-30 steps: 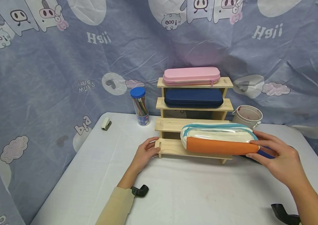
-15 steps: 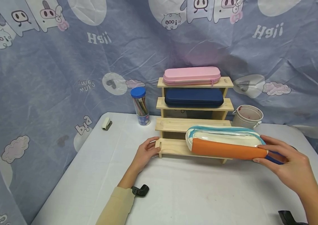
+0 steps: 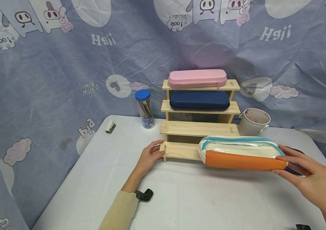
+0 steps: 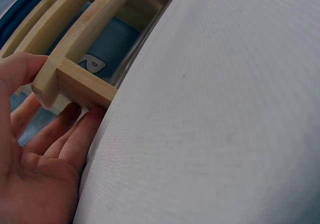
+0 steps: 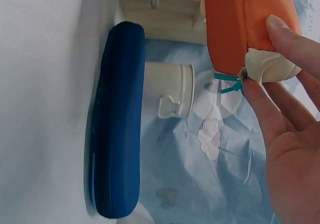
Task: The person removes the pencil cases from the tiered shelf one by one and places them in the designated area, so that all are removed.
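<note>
My right hand (image 3: 316, 179) pinches the right end of a pencil case (image 3: 243, 159), with thumb and fingers on its two sides. This case is orange below and cream above, with a clear window and a teal zipper. It is held in front of the lowest step of a wooden tiered rack (image 3: 178, 150). At the rack's lower left end, my left hand (image 3: 148, 159) grips the board; the left wrist view shows the thumb (image 4: 30, 66) at the board's edge and several fingers underneath. A dark blue case (image 5: 119, 119) stands on the table near my right hand, mostly hidden in the head view.
On the rack's upper steps lie a pink case (image 3: 198, 78) and a navy case (image 3: 199, 100). Behind the rack's right side stands a white bucket (image 3: 253, 123). Left of it are a blue-lidded tube of pencils (image 3: 146, 110) and a small white-and-dark item (image 3: 110, 126).
The orange and cream pencil case has moved right and toward me in my right hand, uncovering more of the rack's lower steps. My left hand stays on the rack.
</note>
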`<state>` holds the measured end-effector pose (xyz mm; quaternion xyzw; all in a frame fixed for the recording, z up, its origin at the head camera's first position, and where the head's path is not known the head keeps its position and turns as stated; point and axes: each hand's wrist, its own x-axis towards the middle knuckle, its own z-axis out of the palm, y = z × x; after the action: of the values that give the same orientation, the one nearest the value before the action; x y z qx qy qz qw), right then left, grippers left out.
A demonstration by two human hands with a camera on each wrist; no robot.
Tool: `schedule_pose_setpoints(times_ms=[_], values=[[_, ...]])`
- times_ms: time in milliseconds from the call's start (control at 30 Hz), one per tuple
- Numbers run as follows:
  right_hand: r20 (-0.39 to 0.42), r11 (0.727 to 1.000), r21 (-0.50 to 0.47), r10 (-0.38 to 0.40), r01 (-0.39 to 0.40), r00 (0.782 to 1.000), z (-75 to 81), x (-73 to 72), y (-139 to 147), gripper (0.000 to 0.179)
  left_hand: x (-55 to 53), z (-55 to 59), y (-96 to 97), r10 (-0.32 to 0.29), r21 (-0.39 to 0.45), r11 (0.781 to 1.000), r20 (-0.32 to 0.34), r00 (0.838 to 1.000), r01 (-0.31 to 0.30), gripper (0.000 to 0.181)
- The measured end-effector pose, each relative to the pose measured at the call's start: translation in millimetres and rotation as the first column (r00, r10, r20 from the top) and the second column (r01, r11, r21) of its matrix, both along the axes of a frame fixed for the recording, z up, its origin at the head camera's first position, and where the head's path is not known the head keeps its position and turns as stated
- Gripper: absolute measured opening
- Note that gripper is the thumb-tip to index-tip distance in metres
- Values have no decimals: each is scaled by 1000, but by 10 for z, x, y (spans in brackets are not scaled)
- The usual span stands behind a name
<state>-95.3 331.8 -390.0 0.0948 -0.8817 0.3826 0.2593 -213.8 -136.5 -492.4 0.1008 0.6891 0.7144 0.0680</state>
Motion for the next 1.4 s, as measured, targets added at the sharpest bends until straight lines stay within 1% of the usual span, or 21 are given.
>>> schedule_pose_setpoints(times_ms=[67,100,167,233,300,400,500,667,800,933,1000,1100,1167,1200,1267,1400], values=[[0,1000,1,-10,10,1000,-16,22,29,50,-30,-83,-7,9,2,1000,1,1000,-9,52],[2,1000,-3,-16,16,1000,-23,34,39,50,-33,-105,-7,15,3,1000,-1,1000,-15,52],[10,1000,-10,-28,28,1000,-37,57,56,49,-34,-134,-7,28,2,1000,-8,1000,-28,51],[46,998,-8,-55,55,997,-42,88,74,46,-33,-151,-9,38,-1,999,-14,999,-38,50],[87,996,5,-84,84,993,-58,113,107,43,-33,-157,-8,42,0,999,-19,999,-42,49],[107,995,28,-102,100,989,-103,146,172,41,-34,-162,-12,36,0,999,-23,999,-36,51],[94,995,31,-98,95,991,-160,165,237,43,-31,-160,-21,43,-9,999,-31,999,-43,51],[133,994,17,-109,108,985,-208,214,326,44,-29,-150,-46,53,-2,999,-23,998,-53,50],[135,994,-7,-104,106,985,-260,257,390,47,-28,-142,-42,43,5,999,-14,999,-42,50],[157,991,8,-130,130,979,-352,299,447,45,-29,-139,-36,38,-8,999,-19,999,-38,51],[159,991,6,-130,131,979,-409,319,483,45,-26,-141,-37,38,-10,999,-16,999,-38,51],[162,991,-28,-122,128,979,-495,353,554,45,-17,-149,-50,45,-6,999,-10,999,-45,51],[177,989,-54,-123,134,976,-554,386,627,46,-16,-159,-58,48,1,999,-7,999,-48,50],[190,988,-62,-130,144,973,-584,405,665,46,-16,-162,-60,49,2,999,-8,999,-49,50],[231,982,-54,-164,181,959,-640,439,750,46,-24,-163,-57,47,6,999,-15,999,-47,49],[296,977,-9,-201,214,934,-741,490,910,49,-43,-150,-35,41,9,999,-28,999,-41,50]])
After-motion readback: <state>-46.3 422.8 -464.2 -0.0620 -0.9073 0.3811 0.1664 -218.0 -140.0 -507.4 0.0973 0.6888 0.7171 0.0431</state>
